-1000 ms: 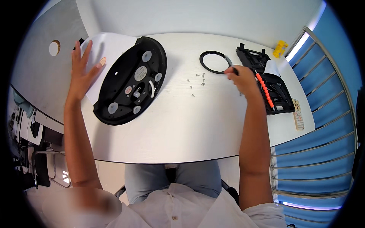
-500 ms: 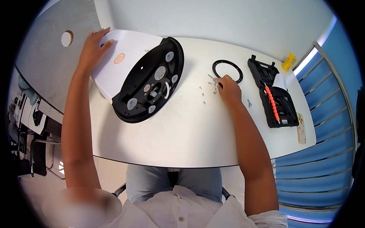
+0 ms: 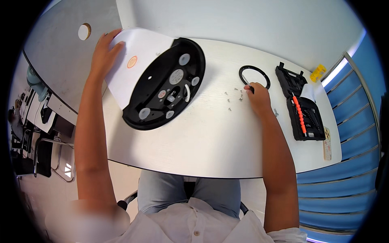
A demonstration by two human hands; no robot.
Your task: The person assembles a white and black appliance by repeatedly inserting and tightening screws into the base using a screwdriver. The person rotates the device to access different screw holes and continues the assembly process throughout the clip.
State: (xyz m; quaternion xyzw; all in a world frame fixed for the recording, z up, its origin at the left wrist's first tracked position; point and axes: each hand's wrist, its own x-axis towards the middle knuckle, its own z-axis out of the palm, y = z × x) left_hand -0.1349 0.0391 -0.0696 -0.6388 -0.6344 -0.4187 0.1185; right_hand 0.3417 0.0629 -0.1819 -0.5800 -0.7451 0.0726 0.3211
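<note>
My left hand [image 3: 106,54] holds the upper left edge of a white appliance housing [image 3: 119,79], its thumb on the face and fingers over the edge. The housing lies tipped on the table, so its black oval base [image 3: 156,79] with pale round feet faces up. My right hand [image 3: 260,99] is closed around a small screwdriver-like tool [image 3: 251,88] with a dark handle and thin metal shaft. Its tip is beside a black ring [image 3: 266,75] lying flat. Several small screws [image 3: 241,96] lie scattered left of that hand.
To the right, an open black tool case [image 3: 308,121] holds an orange flexible shaft [image 3: 299,113]. A pale remote control [image 3: 327,143] lies beside it near the edge. Behind stands a small yellow object [image 3: 318,73]. A metal railing [image 3: 358,109] runs past the table's right side.
The whole view has shifted, moving everything slightly right in the picture. The tool in my right hand now points more steeply toward the ring. My left hand keeps its place on the housing.
</note>
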